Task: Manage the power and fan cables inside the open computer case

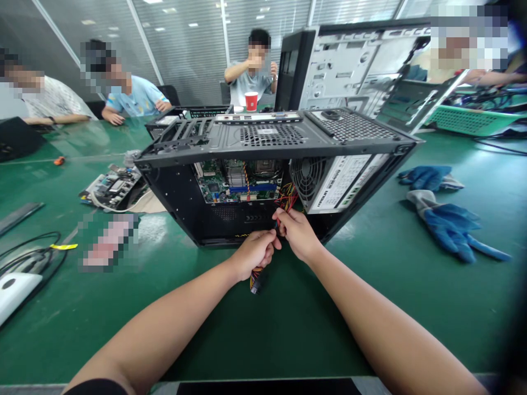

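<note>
- The cable bundle (284, 204), red, yellow and black wires, comes out of the open computer case (272, 164) at its near edge, just left of the power supply (329, 184). I hold it close to where it leaves the case, probably so the loose wires stay gathered.
- My left hand (254, 252) is clenched round the lower run of the bundle; a black connector (255, 285) hangs below that fist, over the table.
- My right hand (297, 233) pinches the same wires just above, fingers closed on them, the two hands touching.
- The case lies on its side with the open face toward me, so the motherboard (239, 184) and fan are reachable.
- Right of the case lie blue gloves (448, 219), off and well apart from my hands.
- Left on the green table (370, 285): a loose circuit board (111, 189). Far across it, a red cup (251, 101) and seated people.
</note>
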### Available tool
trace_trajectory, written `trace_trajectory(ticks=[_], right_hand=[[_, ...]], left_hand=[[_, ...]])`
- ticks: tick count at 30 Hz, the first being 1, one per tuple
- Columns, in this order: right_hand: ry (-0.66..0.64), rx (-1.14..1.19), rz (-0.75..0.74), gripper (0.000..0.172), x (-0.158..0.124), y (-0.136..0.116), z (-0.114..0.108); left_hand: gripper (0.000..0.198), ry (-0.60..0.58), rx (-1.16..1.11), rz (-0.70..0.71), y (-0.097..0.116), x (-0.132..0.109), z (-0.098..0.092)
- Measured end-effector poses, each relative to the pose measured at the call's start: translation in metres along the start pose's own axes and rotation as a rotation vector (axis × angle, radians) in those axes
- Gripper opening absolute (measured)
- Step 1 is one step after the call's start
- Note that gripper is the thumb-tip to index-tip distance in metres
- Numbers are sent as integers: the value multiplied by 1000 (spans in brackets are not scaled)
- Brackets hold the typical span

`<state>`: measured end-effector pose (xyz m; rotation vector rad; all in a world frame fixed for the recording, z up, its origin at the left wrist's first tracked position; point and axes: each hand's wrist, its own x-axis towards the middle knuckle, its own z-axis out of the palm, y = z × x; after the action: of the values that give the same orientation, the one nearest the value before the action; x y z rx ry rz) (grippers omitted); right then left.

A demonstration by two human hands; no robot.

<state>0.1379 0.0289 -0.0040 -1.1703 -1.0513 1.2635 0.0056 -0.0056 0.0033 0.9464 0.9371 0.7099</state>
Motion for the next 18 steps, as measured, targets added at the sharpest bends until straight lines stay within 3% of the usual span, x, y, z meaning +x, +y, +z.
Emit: trace_trajectory(ticks=[18], right_hand=[[30,-17,-27,38,3,5,-2]], left_hand=[[33,58,102,32,-4,1,2]])
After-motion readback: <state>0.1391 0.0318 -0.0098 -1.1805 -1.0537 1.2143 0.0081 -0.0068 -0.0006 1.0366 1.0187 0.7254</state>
